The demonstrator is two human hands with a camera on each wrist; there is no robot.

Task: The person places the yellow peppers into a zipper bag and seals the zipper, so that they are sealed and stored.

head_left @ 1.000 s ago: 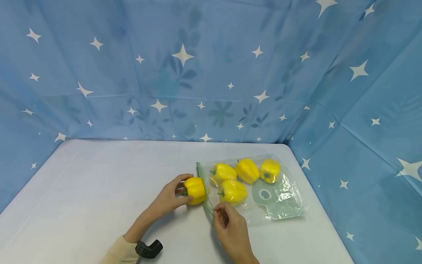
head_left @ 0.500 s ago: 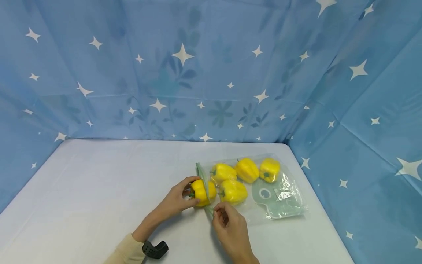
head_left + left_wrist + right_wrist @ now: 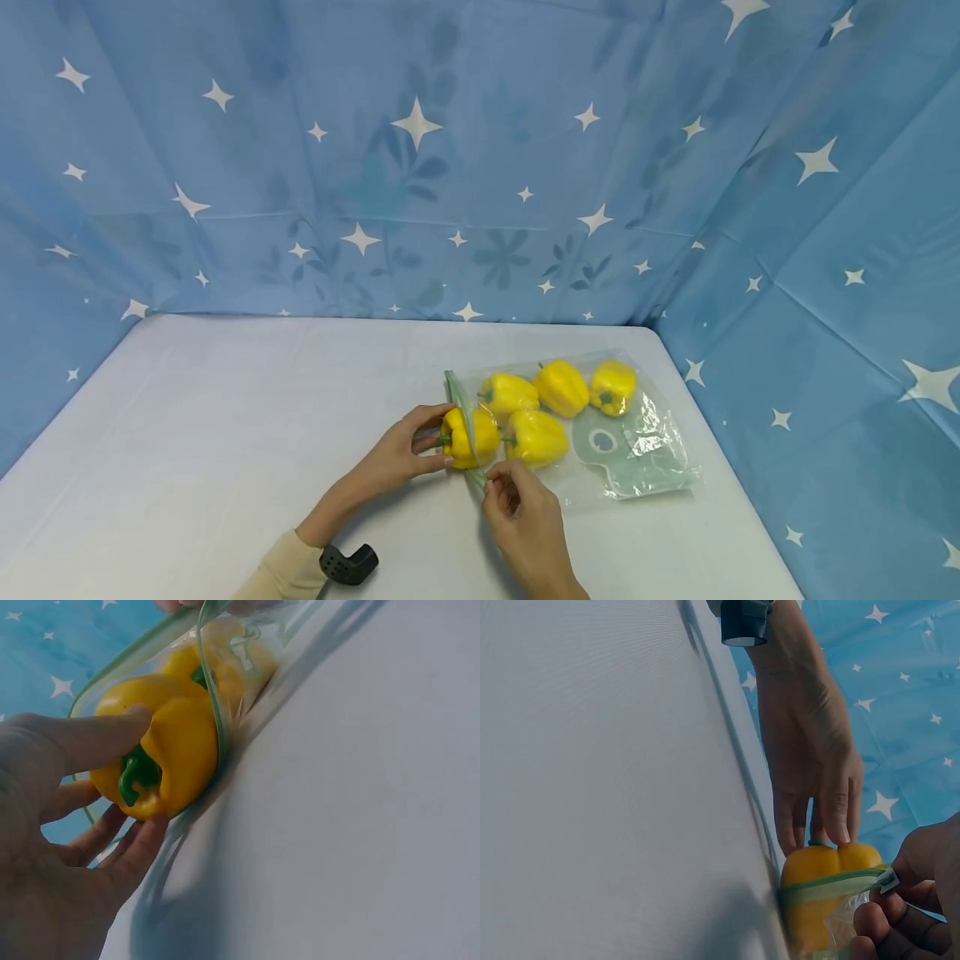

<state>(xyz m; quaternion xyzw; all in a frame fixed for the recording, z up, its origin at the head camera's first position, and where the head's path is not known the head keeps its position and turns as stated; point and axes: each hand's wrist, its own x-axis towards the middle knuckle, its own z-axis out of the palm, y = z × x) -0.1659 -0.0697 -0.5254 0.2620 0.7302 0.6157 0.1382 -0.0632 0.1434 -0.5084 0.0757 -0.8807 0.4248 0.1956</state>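
Note:
A yellow bell pepper (image 3: pixel 485 437) with a green stem lies partly inside the mouth of a clear zip bag (image 3: pixel 585 492). My left hand (image 3: pixel 401 450) holds it by the stem end, thumb on one side and fingers on the other, as the left wrist view shows around the green stem (image 3: pixel 136 777). The bag's green zip strip (image 3: pixel 832 888) crosses over the pepper. My right hand (image 3: pixel 525 521) pinches the near corner of that strip between thumb and fingers. Deeper in the bag lie several more yellow peppers, the closest (image 3: pixel 542 439) right beside the held one.
The bag lies flat on a white table (image 3: pixel 225 433), its printed green patch (image 3: pixel 645 475) toward the right end. Blue star-patterned curtains (image 3: pixel 480 167) hang behind and at both sides. A black wrist device (image 3: pixel 349 565) sits on the left forearm.
My left hand has pushed the held pepper rightward, from the opening to under the zip strip. The nearest pepper in the bag has shifted slightly right. My right hand stays in place.

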